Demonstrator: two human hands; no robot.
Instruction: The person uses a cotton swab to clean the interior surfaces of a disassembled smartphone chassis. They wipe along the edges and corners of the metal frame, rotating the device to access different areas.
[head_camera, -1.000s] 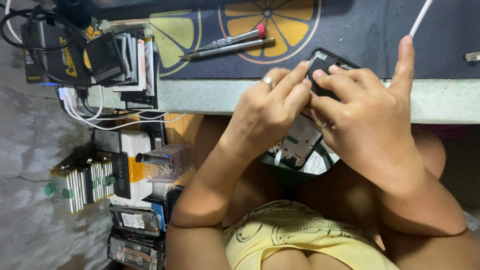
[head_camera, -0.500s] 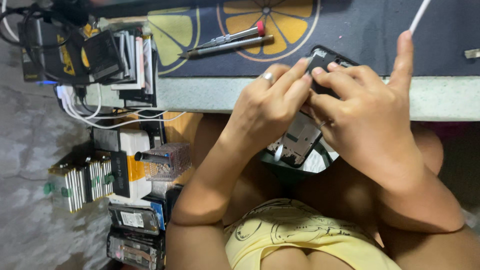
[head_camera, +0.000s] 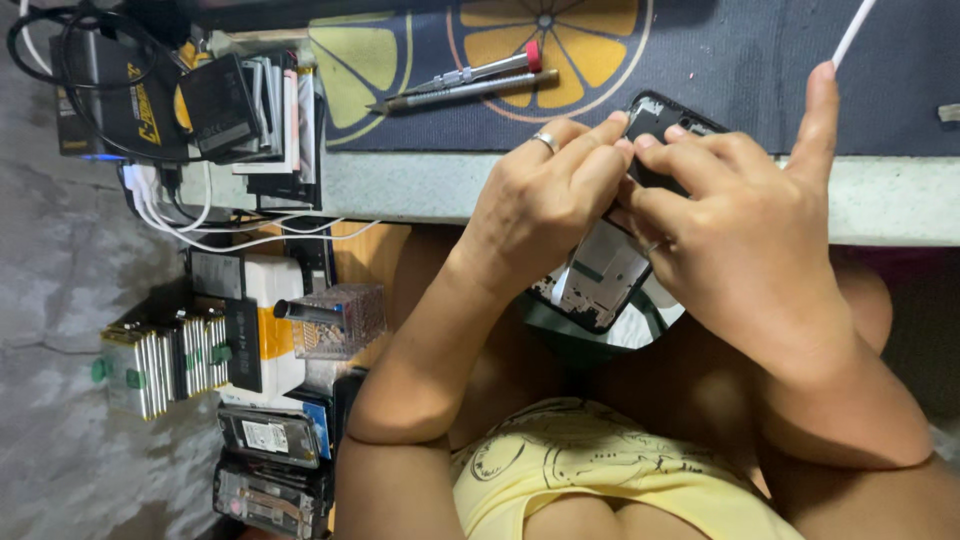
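Note:
I hold an opened black phone (head_camera: 610, 270) over my lap at the edge of the worktable, its inner board showing. My left hand (head_camera: 545, 190), with a ring on one finger, pinches the phone's upper part from the left. My right hand (head_camera: 740, 230) grips the same part from the right, its index finger stretched up over the mat. The fingertips of both hands meet at the phone's top end (head_camera: 660, 115).
A dark mat with a citrus-slice print (head_camera: 700, 60) covers the table, with two slim screwdrivers (head_camera: 465, 85) lying on it. A white cable (head_camera: 855, 30) runs off at the top right. Stacks of phone batteries, boxes and cables (head_camera: 230, 110) fill the left; more phones lie below (head_camera: 265, 435).
Both hands stay on the phone with only small shifts of the fingers at its top end. Nothing else has moved.

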